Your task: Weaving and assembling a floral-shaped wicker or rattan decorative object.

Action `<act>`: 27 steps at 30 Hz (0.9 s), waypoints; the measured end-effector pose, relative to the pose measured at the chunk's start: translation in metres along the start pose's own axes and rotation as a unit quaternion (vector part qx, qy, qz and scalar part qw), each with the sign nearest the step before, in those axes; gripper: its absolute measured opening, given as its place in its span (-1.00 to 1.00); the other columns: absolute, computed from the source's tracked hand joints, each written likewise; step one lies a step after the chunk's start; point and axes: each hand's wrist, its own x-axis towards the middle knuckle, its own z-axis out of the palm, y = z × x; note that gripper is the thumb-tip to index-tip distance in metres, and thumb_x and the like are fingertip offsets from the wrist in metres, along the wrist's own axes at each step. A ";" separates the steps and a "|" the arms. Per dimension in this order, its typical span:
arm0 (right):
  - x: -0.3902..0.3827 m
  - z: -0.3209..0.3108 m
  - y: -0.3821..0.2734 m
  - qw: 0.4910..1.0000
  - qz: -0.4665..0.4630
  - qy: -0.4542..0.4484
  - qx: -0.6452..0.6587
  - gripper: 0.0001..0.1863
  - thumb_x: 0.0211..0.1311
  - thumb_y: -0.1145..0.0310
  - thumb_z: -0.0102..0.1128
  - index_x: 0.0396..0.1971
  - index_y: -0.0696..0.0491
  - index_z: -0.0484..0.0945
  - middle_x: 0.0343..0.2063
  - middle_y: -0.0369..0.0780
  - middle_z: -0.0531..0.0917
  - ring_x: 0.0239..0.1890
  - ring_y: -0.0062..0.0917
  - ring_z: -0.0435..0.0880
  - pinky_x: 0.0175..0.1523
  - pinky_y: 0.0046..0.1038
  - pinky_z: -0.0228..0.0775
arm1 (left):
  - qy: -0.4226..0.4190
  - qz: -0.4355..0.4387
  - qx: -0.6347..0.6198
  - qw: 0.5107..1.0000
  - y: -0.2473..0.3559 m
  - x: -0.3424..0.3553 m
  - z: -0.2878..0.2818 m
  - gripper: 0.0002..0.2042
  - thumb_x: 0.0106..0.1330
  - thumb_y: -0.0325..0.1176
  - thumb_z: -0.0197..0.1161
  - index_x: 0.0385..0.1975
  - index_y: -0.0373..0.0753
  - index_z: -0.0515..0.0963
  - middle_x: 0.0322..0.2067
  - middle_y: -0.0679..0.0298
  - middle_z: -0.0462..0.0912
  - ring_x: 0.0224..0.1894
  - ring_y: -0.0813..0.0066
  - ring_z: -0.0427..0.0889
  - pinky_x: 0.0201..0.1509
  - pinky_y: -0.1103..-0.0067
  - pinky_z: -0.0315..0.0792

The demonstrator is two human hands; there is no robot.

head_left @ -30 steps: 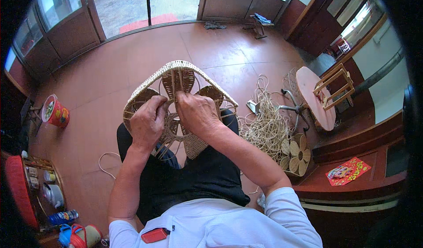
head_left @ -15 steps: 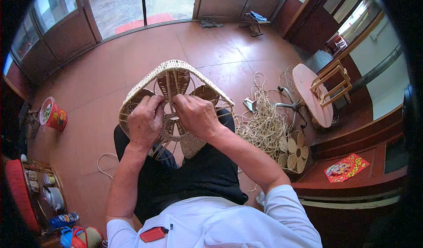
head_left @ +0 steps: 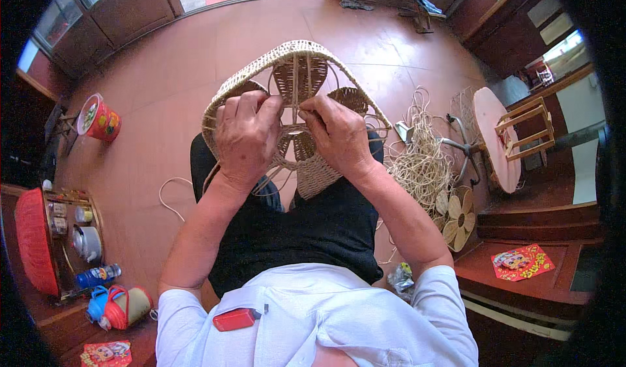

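Observation:
A half-woven basket [head_left: 319,174] of pale twisted cord rests on my lap, with a braided rim and dark woven petal-shaped panels inside. Strands of cord [head_left: 297,83] run from its far rim down toward the middle, between my hands. My left hand [head_left: 248,132], over the left side of the basket, is closed in a pinch on cord at the strands. On their right side, my right hand [head_left: 338,132] pinches cord between thumb and forefinger. The fingertips partly hide the cord they hold.
A tangled heap of cord [head_left: 420,165] and a flower-shaped woven piece [head_left: 460,218] lie to the right. Beyond stand a round-topped table [head_left: 492,138] and a small wooden stool [head_left: 525,129]. At left are a red bucket [head_left: 101,119], a kettle [head_left: 87,243] and flasks [head_left: 124,307].
The view has tilted downward, so the room sits higher in the picture. My fingertips have moved slightly apart, baring the strands between them. Both hands stay at the middle of the basket.

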 end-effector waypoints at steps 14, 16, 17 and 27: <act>0.004 -0.041 -0.009 0.993 0.099 0.011 0.067 -0.87 0.49 0.37 0.41 -0.17 0.09 0.65 -0.35 -0.17 0.74 -0.35 -0.33 0.83 -0.26 -0.31 0.64 | 0.035 0.056 -0.062 0.996 0.008 -0.001 0.021 -0.70 0.35 -0.43 0.40 0.08 -0.14 0.69 -0.01 0.31 0.73 0.03 0.28 0.68 0.15 0.33 0.51; 0.003 -0.044 0.002 0.998 0.058 0.029 -0.005 -0.89 0.49 0.38 0.39 -0.15 0.05 0.65 -0.32 -0.19 0.73 -0.31 -0.24 0.82 -0.22 -0.23 0.64 | 0.054 0.045 -0.056 0.996 0.012 0.002 0.024 -0.66 0.34 -0.43 0.45 0.11 -0.10 0.70 0.11 0.26 0.74 0.05 0.23 0.70 0.16 0.33 0.57; 0.002 -0.045 0.006 0.998 0.058 0.029 -0.006 -0.89 0.49 0.38 0.39 -0.15 0.05 0.65 -0.32 -0.19 0.73 -0.31 -0.24 0.82 -0.22 -0.23 0.64 | 0.055 0.045 -0.058 0.996 0.014 0.003 0.024 -0.66 0.34 -0.43 0.45 0.11 -0.10 0.70 0.11 0.26 0.74 0.05 0.23 0.70 0.16 0.33 0.57; 0.004 -0.042 0.018 0.992 0.044 0.029 -0.118 -0.88 0.58 0.26 0.27 -0.10 -0.03 0.59 -0.23 -0.14 0.77 -0.23 -0.10 0.82 -0.18 -0.10 0.66 | -0.019 0.076 0.002 0.997 0.027 0.002 0.038 -0.51 0.35 -0.43 0.33 0.32 -0.14 0.65 0.07 0.23 0.73 -0.04 0.25 0.68 0.07 0.31 0.54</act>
